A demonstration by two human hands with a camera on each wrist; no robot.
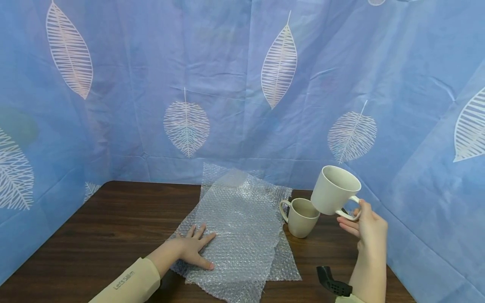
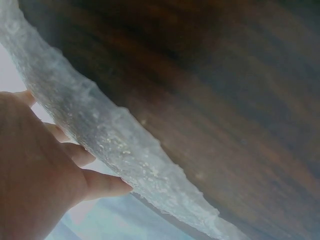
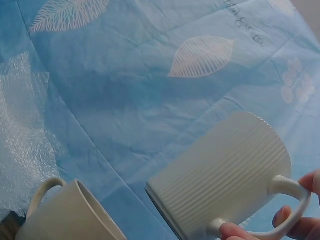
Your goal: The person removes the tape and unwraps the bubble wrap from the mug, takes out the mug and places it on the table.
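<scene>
Sheets of clear bubble wrap [image 1: 242, 227] lie overlapped on the dark wooden table. My left hand [image 1: 194, 247] rests on their left side with its fingers spread straight. The left wrist view shows those fingers against the edge of the bubble wrap [image 2: 115, 135]. On the right, my right hand [image 1: 365, 223] holds a white mug [image 1: 329, 193] by its handle, raised above the table and tilted. Ribbed lines on the held mug [image 3: 225, 175] show in the right wrist view. A second, cream mug [image 1: 302, 219] stands on the table just right of the wrap, its handle to the left.
A blue cloth [image 1: 227, 84] printed with white leaves hangs behind and beside the table [image 1: 113, 227]. Near my right forearm is a black strap-like piece [image 1: 333, 283].
</scene>
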